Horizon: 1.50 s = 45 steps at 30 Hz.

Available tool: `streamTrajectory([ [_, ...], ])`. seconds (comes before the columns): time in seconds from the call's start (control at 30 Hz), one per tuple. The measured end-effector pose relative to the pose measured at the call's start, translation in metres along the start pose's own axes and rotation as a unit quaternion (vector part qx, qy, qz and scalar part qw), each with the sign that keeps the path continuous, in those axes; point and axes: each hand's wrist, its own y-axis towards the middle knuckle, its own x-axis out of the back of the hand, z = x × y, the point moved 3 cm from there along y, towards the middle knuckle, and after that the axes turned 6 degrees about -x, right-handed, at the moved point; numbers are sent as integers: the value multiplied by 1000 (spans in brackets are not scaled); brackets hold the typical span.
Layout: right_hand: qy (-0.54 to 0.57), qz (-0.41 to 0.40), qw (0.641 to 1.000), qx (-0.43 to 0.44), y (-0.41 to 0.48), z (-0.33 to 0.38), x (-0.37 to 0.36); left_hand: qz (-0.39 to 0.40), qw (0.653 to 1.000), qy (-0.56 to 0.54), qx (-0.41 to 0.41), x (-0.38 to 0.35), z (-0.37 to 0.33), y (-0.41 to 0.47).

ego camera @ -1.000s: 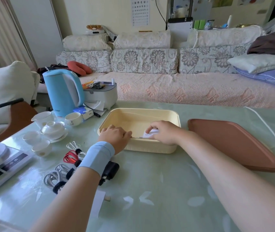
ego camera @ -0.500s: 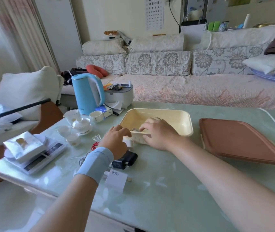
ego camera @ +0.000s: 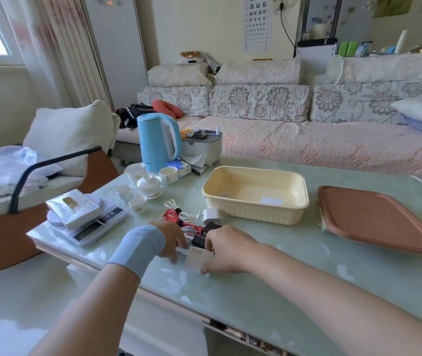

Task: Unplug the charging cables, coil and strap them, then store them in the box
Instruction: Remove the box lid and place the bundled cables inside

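A cream plastic box [ego camera: 256,217] stands on the glass table, holding a white charger [ego camera: 271,201] and a small coiled cable [ego camera: 225,195]. Its brown lid [ego camera: 374,222] lies to the right. Left of the box is a heap of cables: a red cable [ego camera: 171,216], a thin white cable [ego camera: 180,207], a white plug adapter [ego camera: 211,214] and a black charger [ego camera: 206,233]. At the heap's near side my right hand [ego camera: 228,250] grips a white 90W charger [ego camera: 199,258]. My left hand [ego camera: 171,238], with a blue wristband, pinches that charger's left end.
A blue kettle [ego camera: 157,142], a grey container [ego camera: 202,147] and a white tea set [ego camera: 148,185] stand at the table's far left. A kitchen scale [ego camera: 89,227] with a packet sits at the left corner. A sofa runs behind the table.
Both hands have left the box and come back to the cable heap near the table's front edge. The right hand now grips the 90W charger. The view has swung left.
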Motion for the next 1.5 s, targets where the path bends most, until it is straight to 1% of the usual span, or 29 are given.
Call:
streamTrajectory([
  [0.07,42,19,999,-8,0,-5,-1,3,1000,16,6,3,-3,0],
  [0.13,77,32,996,-11,-1,-13,2,0,1000,7,0,6,-6,-1],
  [0.23,119,43,992,-6,0,-22,10,-49,997,-49,-14,16,-10,-6],
  [0.37,170,49,984,-8,1,-32,34,-118,985,-120,-22,35,-13,-10],
  [0.47,274,76,959,2,2,-41,51,-151,974,-165,-37,49,-18,-9],
  [0.53,311,86,946,8,6,-52,60,-164,963,-208,-49,58,-21,-4],
  [0.6,298,64,952,10,13,-66,69,-178,959,-218,-48,65,-24,5],
  [0.7,263,5,965,1,23,-90,81,-188,962,-197,-25,76,-31,26],
  [0.77,265,-12,964,-12,31,-104,85,-195,963,-182,-33,88,-40,41],
  [0.83,305,-15,952,-30,39,-120,86,-207,962,-168,-53,99,-47,59],
  [0.93,368,-34,928,-58,51,-144,87,-190,965,-166,-74,109,-53,89],
  [1.0,357,-64,930,-65,60,-160,87,-169,968,-167,-77,114,-56,109],
  [1.07,316,-99,942,-61,69,-173,86,-173,966,-178,-70,116,-58,128],
  [1.13,266,-131,953,-62,77,-184,84,-238,949,-193,-70,117,-60,147],
  [1.2,219,-165,958,-80,85,-194,80,-317,920,-215,-77,116,-65,165],
  [1.23,203,-175,959,-92,90,-199,77,-344,911,-211,-84,115,-70,173],
  [1.33,175,-173,963,-109,106,-213,66,-397,906,-116,-92,107,-81,192],
  [1.4,157,-165,966,-119,116,-219,60,-382,915,-93,-87,103,-86,199],
  [1.5,116,-150,970,-149,129,-227,52,-309,938,-134,-77,95,-85,214],
])
